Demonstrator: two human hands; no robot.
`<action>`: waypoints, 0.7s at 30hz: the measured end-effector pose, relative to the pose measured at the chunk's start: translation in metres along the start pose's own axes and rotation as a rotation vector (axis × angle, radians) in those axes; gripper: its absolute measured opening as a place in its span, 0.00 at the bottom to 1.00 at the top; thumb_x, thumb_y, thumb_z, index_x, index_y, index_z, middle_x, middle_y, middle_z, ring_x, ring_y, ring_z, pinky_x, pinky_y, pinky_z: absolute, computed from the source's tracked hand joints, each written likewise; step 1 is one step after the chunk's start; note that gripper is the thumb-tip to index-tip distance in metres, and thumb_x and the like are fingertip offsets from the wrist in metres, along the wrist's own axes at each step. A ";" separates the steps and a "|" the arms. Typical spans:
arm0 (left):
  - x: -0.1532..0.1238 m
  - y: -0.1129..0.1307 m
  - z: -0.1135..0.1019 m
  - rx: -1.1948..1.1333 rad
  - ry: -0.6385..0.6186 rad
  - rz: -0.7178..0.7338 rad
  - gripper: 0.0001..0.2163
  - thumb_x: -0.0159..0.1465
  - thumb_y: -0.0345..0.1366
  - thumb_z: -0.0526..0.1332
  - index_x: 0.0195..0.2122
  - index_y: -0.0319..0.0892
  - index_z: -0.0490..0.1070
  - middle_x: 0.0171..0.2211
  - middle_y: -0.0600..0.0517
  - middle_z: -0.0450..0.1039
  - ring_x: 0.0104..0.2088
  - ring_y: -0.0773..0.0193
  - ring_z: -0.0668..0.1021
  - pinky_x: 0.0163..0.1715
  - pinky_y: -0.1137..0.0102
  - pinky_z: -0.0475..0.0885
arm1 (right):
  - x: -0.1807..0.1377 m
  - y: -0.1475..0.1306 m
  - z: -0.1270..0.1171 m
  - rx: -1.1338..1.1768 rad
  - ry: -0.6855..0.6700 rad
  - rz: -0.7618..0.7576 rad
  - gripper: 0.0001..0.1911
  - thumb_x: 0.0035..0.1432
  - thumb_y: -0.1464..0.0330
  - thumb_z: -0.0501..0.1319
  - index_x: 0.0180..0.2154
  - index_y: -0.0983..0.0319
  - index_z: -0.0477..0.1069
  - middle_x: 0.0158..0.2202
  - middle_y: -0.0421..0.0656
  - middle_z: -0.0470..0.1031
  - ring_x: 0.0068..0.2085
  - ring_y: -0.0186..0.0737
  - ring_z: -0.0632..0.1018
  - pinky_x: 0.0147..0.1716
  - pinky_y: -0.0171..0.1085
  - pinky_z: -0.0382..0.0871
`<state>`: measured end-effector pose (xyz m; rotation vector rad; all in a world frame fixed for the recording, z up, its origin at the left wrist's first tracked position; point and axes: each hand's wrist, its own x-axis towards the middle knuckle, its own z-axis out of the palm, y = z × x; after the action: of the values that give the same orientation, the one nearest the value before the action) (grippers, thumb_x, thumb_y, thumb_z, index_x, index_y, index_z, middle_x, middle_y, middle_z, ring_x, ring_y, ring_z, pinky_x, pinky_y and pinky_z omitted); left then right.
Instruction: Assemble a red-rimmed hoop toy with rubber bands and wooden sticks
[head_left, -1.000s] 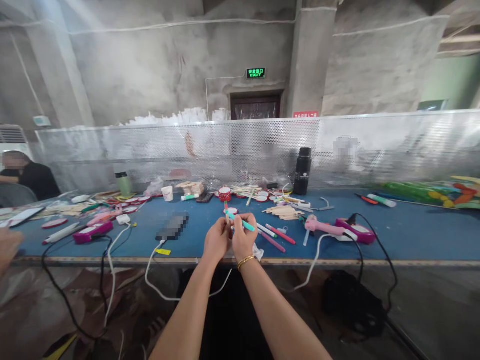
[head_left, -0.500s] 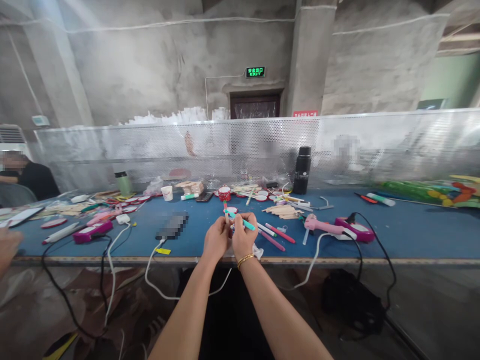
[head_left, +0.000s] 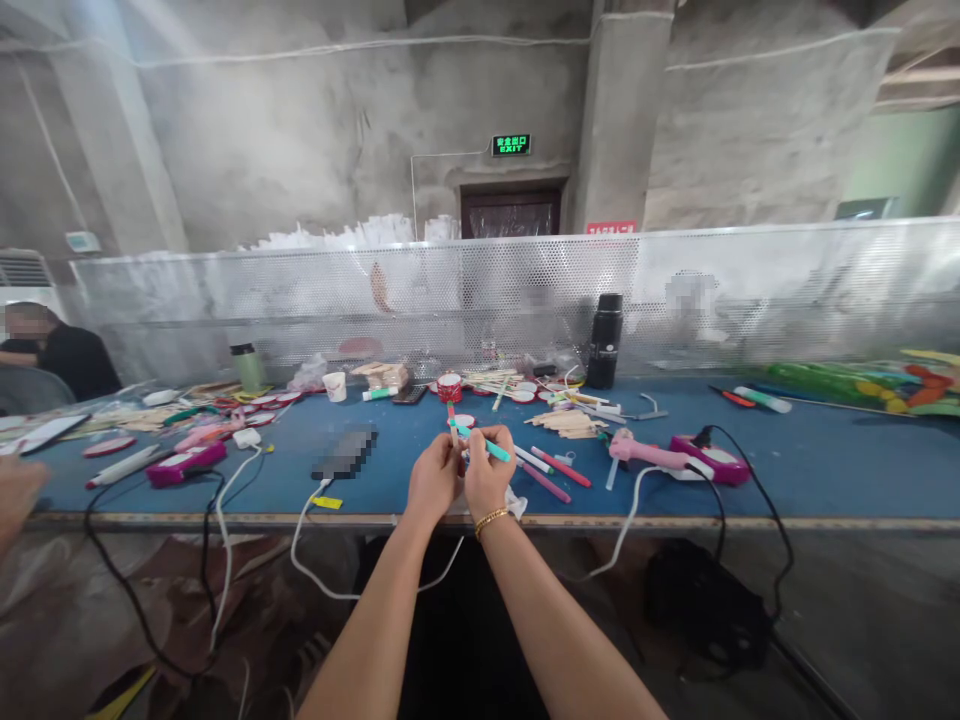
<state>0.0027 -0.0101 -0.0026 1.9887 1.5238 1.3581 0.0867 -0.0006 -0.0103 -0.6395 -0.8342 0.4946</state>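
My left hand (head_left: 433, 478) is closed around a small wooden stick (head_left: 453, 432), which stands up from the fingers and shows red at its upper part. My right hand (head_left: 486, 482), with a gold bracelet at the wrist, grips a teal marker (head_left: 496, 451) like a pen. The marker's front end meets the stick or lies just in front of it; I cannot tell which. Fingers hide the lower part of the stick. Just right of my hands, a red marker (head_left: 561, 466) and a pink marker (head_left: 544, 480) lie on the blue table (head_left: 675, 440).
A pink glue gun (head_left: 651, 452) with a cable lies at the right, beside a purple box (head_left: 709, 459). Wooden sticks (head_left: 574, 424) are piled ahead. A black bottle (head_left: 605, 342) stands by the perforated screen (head_left: 420, 300). Another person's hand (head_left: 19, 495) is at the left edge.
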 end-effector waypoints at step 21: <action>0.001 0.000 0.000 -0.007 -0.003 -0.002 0.11 0.69 0.42 0.52 0.31 0.46 0.68 0.27 0.55 0.74 0.29 0.62 0.75 0.30 0.70 0.62 | -0.001 -0.004 0.000 -0.024 0.018 0.001 0.09 0.57 0.64 0.59 0.27 0.60 0.65 0.24 0.35 0.70 0.28 0.34 0.71 0.33 0.35 0.67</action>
<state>0.0021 -0.0094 -0.0023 1.9837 1.5173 1.3576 0.0871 -0.0044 -0.0082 -0.6661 -0.8235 0.4797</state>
